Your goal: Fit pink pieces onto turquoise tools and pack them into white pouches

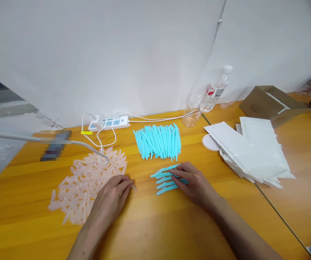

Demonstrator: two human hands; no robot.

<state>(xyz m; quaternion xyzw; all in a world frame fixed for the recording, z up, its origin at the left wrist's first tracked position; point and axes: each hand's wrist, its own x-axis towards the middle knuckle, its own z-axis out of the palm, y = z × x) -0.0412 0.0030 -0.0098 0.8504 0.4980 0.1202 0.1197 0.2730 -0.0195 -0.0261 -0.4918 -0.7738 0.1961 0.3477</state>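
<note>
My left hand (114, 191) pinches a small translucent pink blade cap (134, 187) between thumb and fingertips, just right of a spread-out heap of similar pink caps (82, 187). My right hand (192, 178) is closed, thumb and fingers gripping a blue eyebrow razor (165, 169) at the top of a short row. Several more blue razors (169, 188) lie side by side beneath that hand, tips pointing left, their handle ends partly hidden by the fingers. Behind the row rests a dense pile of blue razors (158, 141).
A white power strip (112, 122) with cables lies against the wall, and one cable hangs over the pink heap. At the back stand a clear plastic jar (191, 112) and a water bottle (216, 90). White padded envelopes (242, 151) and a cardboard box (266, 103) occupy the right.
</note>
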